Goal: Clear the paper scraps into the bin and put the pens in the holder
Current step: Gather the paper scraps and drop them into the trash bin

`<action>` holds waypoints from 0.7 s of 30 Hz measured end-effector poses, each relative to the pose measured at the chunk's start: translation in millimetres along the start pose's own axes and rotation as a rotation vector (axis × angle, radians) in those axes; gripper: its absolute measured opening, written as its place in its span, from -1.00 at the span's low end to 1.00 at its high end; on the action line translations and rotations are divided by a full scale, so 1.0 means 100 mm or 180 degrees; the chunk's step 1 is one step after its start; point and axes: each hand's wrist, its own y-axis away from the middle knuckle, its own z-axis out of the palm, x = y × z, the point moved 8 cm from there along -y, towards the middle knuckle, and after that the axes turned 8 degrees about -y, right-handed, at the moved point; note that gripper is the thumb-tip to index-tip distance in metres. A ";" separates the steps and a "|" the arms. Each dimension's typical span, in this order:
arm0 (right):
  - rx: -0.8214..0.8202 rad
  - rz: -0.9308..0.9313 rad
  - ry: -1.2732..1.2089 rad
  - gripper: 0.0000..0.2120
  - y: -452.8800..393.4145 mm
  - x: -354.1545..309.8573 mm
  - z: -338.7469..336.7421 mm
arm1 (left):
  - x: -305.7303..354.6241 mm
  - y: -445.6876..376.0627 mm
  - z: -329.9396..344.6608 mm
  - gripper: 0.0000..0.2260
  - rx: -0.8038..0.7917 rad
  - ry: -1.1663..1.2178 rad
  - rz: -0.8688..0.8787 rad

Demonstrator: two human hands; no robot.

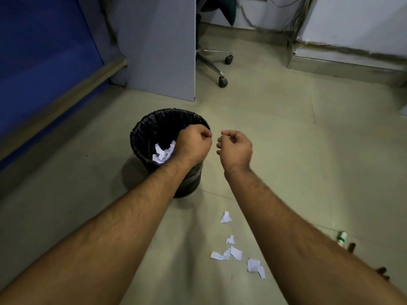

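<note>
A black bin [143, 133] lined with a black bag stands on the floor, with white paper scraps [161, 154] inside it. My left hand [193, 144] hovers over the bin's right rim, fingers curled shut, nothing visible in it. My right hand [235, 146] hangs just right of the bin, fingers loosely curled, nothing seen in it. Several torn white paper scraps [233, 253] lie on the floor below the bin, between my forearms. Pen-like items [342, 237] show at the right, partly hidden behind my right forearm.
A grey desk panel [158, 51] rises behind the bin. An office chair base with castors [222, 81] sits behind it to the right. A blue wall with a skirting board [55, 106] runs along the left. Beige floor tiles [286, 133] spread to the right.
</note>
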 end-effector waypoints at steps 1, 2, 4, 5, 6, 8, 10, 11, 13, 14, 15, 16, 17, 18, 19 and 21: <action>0.0088 -0.0003 -0.0010 -0.88 0.00 0.06 -0.18 | 0.08 0.06 0.20 -0.81 -0.0190 -0.0028 0.0052; 0.0179 0.0005 -0.0003 -0.89 0.00 0.15 -0.36 | 0.14 0.13 0.42 -0.79 -0.0373 -0.0097 0.0086; 0.0339 0.0108 0.0134 -0.89 0.09 0.41 -0.69 | 0.10 0.32 0.86 -0.74 -0.0754 -0.0387 0.0069; 0.0378 0.0186 0.0303 -0.87 0.14 0.59 -0.85 | 0.04 0.45 1.11 -0.71 -0.0985 -0.0565 0.0043; 0.0359 0.0282 0.0512 -0.85 0.21 0.83 -1.03 | -0.02 0.63 1.39 -0.67 -0.1268 -0.0760 0.0026; -0.0009 0.0456 0.0982 -0.79 0.37 1.29 -1.27 | -0.21 1.01 1.84 -0.57 -0.1697 -0.1127 0.0009; -0.0368 0.0514 0.1606 -0.73 0.53 1.66 -1.48 | -0.47 1.32 2.14 -0.50 -0.1934 -0.1343 -0.0072; -0.0452 0.0551 0.2093 -0.70 0.61 1.86 -1.64 | -0.60 1.48 2.31 -0.49 -0.2078 -0.1443 -0.0109; -0.0453 0.0607 0.3060 -0.64 0.75 2.11 -1.92 | -0.82 1.65 2.49 -0.44 -0.2204 -0.1698 -0.0008; -0.0388 0.0630 0.3305 -0.62 0.82 2.20 -2.03 | -0.89 1.70 2.55 -0.41 -0.2160 -0.1828 0.0079; -0.0333 0.0615 0.3389 -0.61 0.89 2.26 -2.10 | -0.93 1.73 2.59 -0.39 -0.2088 -0.1928 0.0157; -0.0325 0.0565 0.3376 -0.60 0.93 2.31 -2.14 | -0.94 1.80 2.65 -0.40 -0.2053 -0.1979 0.0181; -0.0394 0.0430 0.3315 -0.60 0.97 2.36 -2.11 | -0.94 1.85 2.69 -0.40 -0.2044 -0.1977 0.0199; -0.0545 0.0250 0.3222 -0.58 0.99 2.40 -2.05 | -0.91 1.93 2.73 -0.38 -0.2094 -0.1908 0.0231; -0.0749 0.0089 0.3083 -0.55 1.01 2.41 -1.96 | -0.88 2.01 2.74 -0.33 -0.2147 -0.1789 0.0272; -0.1026 -0.0006 0.2840 -0.50 1.04 2.43 -1.86 | -0.79 2.13 2.67 -0.32 -0.2029 -0.1573 0.0396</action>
